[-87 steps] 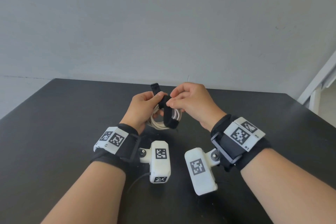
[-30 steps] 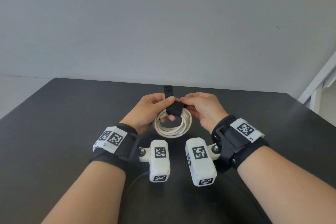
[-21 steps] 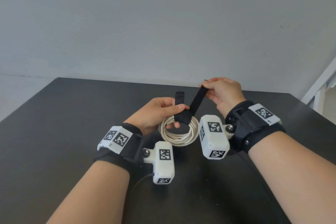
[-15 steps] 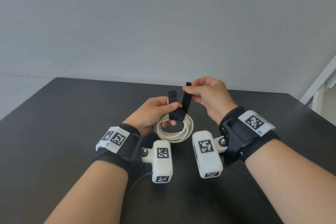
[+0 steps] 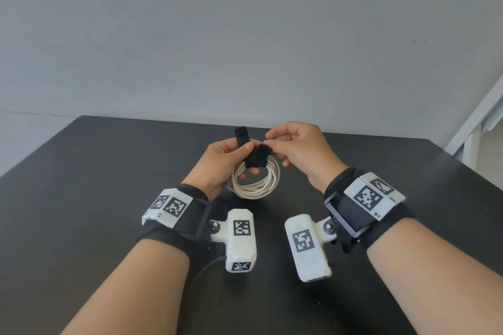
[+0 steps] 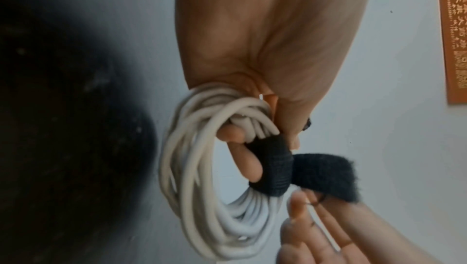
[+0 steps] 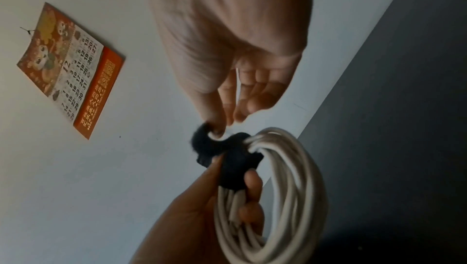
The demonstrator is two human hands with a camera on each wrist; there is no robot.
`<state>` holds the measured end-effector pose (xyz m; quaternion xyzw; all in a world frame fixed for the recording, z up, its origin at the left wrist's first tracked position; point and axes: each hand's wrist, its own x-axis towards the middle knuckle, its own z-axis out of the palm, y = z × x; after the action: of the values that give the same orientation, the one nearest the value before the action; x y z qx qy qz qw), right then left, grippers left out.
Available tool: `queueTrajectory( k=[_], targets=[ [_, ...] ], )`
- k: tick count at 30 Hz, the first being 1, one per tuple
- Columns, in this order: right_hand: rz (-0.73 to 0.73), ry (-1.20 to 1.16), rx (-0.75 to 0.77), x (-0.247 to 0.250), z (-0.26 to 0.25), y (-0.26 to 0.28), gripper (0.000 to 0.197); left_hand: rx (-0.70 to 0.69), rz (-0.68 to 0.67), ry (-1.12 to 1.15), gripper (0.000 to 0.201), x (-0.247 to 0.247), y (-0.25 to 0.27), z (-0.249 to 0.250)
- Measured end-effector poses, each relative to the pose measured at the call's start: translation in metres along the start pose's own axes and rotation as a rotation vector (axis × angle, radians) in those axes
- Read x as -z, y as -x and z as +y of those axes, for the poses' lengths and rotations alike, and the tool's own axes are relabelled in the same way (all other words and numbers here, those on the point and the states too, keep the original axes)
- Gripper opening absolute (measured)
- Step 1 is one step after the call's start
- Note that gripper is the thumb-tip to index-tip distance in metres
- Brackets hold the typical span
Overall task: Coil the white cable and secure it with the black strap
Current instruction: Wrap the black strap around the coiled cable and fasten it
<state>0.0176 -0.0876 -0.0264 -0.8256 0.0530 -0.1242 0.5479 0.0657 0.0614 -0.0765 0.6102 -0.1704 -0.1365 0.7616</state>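
The left hand is gripping the coiled cable above the table, fingers through the loop, thumb pressing the strap wrapped round the top of the coil. The right hand is pinching the strap's fuzzy free end just right of that grip. One strap tail is sticking up behind the left thumb. On the wall beyond the hands a calendar is hanging, showing a large 12 and date numbers; its orange band's characters are too small to read.

Soft, even daylight; head view sharp with wide-angle bending at edges; both wrist views dimmer, motion-blurred, dark-cornered.
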Motion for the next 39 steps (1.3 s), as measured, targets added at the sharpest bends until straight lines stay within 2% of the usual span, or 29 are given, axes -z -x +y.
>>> queueTrajectory(
  k=[3, 8, 13, 16, 19, 23, 28, 32, 36, 39],
  targets=[
    [-0.030, 0.071, -0.037, 0.0000, 0.0034, 0.0001, 0.027, -0.019, -0.016, 0.002, 0.019, 0.0007, 0.0009, 0.0006],
    [0.015, 0.090, -0.090, 0.0021, 0.0029, 0.0003, 0.023, -0.030, 0.000, -0.017, 0.017, 0.0008, 0.0007, -0.0002],
    [-0.135, 0.080, -0.236, 0.0017, -0.0001, 0.0026, 0.031, -0.060, -0.006, -0.025, 0.018, 0.0007, 0.0019, -0.0001],
    [-0.151, 0.048, -0.240, 0.0018, -0.0011, 0.0030, 0.034, -0.067, -0.013, -0.018, 0.017, 0.0007, 0.0028, 0.0003],
    [-0.188, 0.052, -0.233, 0.0014, -0.0008, 0.0019, 0.047, -0.067, 0.014, -0.024, 0.020, 0.0009, 0.0023, -0.0005],
    [-0.223, 0.166, -0.186, -0.0008, 0.0004, 0.0026, 0.061, -0.060, 0.045, -0.037, 0.017, -0.0018, 0.0012, -0.0024],
    [-0.213, 0.254, -0.153, -0.0027, 0.0007, 0.0045, 0.051, -0.059, 0.100, -0.080, 0.019, -0.0034, -0.0004, -0.0029],
    [-0.216, 0.269, -0.144, -0.0026, 0.0005, 0.0048, 0.039, -0.087, 0.116, -0.097, 0.030, -0.0045, 0.0006, -0.0023],
    [-0.200, 0.305, -0.116, -0.0048, -0.0004, 0.0051, 0.027, -0.122, 0.142, -0.159, 0.012, -0.0050, 0.0005, -0.0018],
    [-0.192, 0.314, -0.107, -0.0069, -0.0011, 0.0054, 0.032, -0.085, 0.190, -0.237, 0.030, -0.0049, -0.0014, -0.0026]
  ],
)
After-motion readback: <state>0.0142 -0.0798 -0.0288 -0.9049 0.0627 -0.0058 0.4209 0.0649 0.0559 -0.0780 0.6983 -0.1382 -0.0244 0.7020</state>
